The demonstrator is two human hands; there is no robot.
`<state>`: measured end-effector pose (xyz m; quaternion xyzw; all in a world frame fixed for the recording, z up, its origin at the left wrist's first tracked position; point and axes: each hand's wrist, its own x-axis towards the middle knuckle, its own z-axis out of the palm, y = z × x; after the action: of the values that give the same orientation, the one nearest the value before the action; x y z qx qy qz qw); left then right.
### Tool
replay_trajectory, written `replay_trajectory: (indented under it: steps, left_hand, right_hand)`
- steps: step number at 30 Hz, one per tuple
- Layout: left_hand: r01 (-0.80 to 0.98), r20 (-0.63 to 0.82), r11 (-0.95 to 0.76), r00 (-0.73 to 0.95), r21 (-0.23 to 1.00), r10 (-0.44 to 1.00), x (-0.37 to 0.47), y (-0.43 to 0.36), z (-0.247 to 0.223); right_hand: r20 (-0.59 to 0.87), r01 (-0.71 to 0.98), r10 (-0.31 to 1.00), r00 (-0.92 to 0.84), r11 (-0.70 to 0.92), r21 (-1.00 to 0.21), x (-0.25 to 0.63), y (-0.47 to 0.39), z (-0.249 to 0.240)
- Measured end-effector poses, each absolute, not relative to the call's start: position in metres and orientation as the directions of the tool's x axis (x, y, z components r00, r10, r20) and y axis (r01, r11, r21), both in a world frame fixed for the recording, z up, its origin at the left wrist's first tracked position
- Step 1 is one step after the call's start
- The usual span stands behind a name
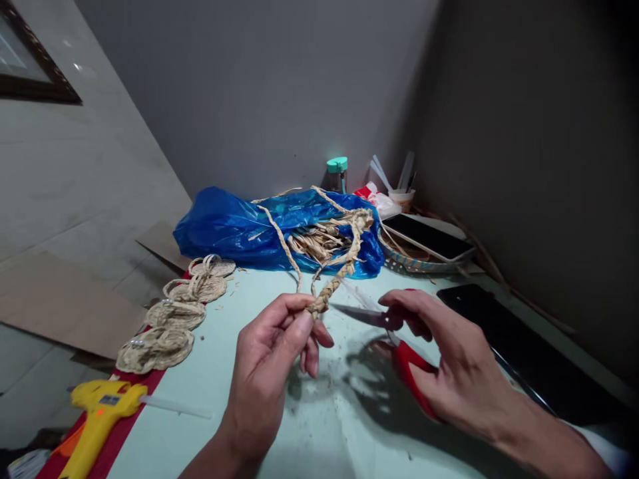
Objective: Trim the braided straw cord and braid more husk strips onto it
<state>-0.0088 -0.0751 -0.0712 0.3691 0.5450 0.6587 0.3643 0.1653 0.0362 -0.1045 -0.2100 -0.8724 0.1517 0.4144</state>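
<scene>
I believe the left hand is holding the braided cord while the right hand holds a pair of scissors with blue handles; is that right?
Not quite: the head view shows that the handles of the scissors in the right hand are red, not blue.

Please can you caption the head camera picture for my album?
Left hand pinches a straw-coloured braid; right hand holds red-handled scissors.

Two hands (269, 366), four woven pieces (176, 315), one glue gun (102, 416).
</scene>
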Motion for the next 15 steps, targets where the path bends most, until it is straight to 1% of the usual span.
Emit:
replay_trajectory:
  steps: [3, 8, 11, 15]
  left_hand:
    - [-0.150, 0.064, -0.137, -0.416, 0.979, 0.907, -0.007, -0.075, -0.073]
    - [-0.264, 0.037, -0.109, -0.262, 0.958, 0.964, -0.008, -0.075, -0.075]
    - [-0.293, 0.031, -0.099, -0.226, 0.951, 0.974, -0.007, -0.075, -0.075]
    - [-0.305, 0.009, -0.075, -0.212, 0.950, 0.977, -0.007, -0.075, -0.076]
  right_hand:
    - [0.693, 0.235, 0.430, -0.579, 0.901, -0.364, 0.165, 0.038, -0.103]
    - [0.701, 0.310, 0.376, -0.606, 0.923, -0.227, 0.164, 0.044, -0.108]
    - [0.714, 0.334, 0.334, -0.615, 0.931, -0.148, 0.166, 0.048, -0.110]
    - [0.742, 0.335, 0.294, -0.602, 0.937, -0.099, 0.168, 0.052, -0.112]
